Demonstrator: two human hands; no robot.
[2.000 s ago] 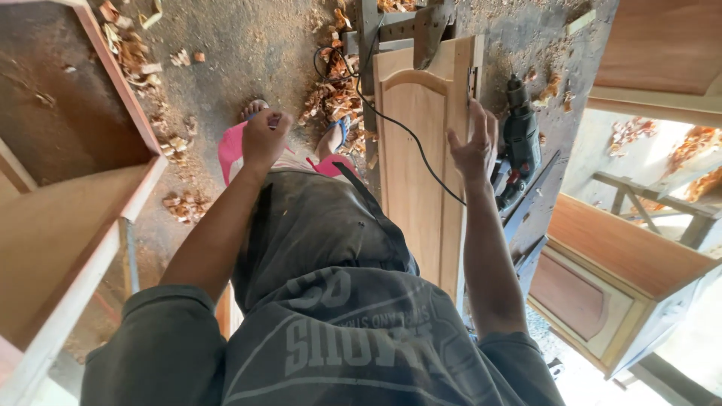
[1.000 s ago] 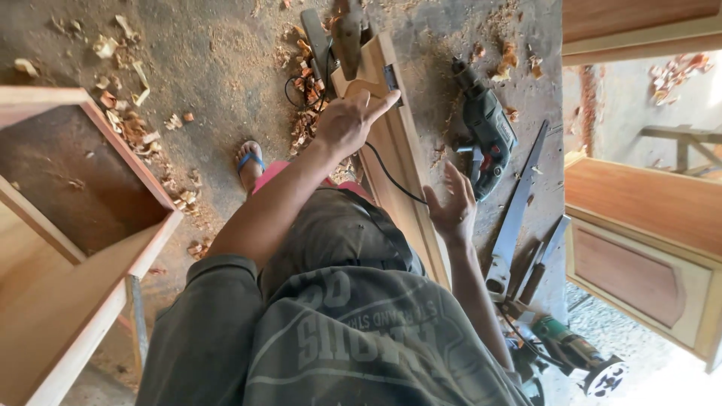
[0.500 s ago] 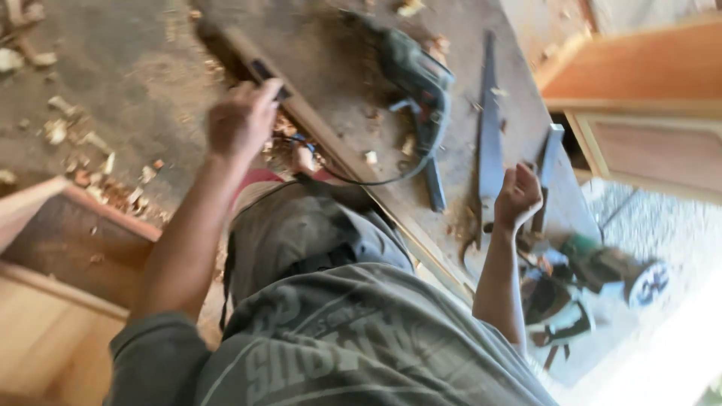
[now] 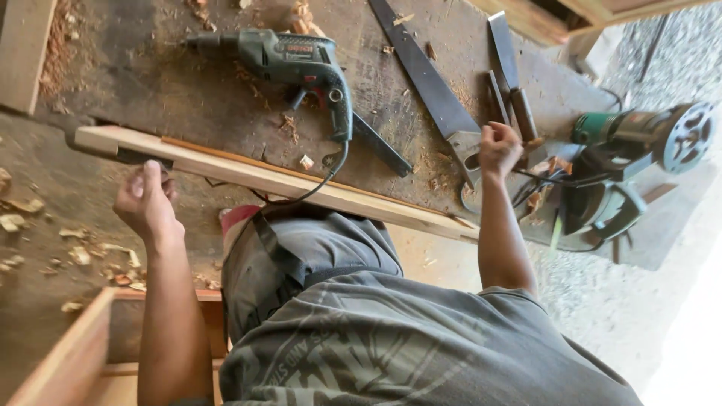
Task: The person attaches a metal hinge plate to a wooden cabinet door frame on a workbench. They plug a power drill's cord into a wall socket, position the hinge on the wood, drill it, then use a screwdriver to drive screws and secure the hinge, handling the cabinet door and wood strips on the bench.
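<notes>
At desk edge, wood panel (image 4: 286,180) lies along front, seen edge-on. Left hand (image 4: 147,201) half curled at its left end, holding nothing visible. Right hand (image 4: 498,148) closed near saw (image 4: 432,90) handle; grip content unclear. Step: positioning panel, probably. Next needs firm hold on both ends. Drill (image 4: 301,64) lies behind.

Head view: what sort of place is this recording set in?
Most likely a woodworking shop: an electric drill and a handsaw lie on a sawdust-covered floor, with a wooden panel on edge and scattered wood shavings.
</notes>
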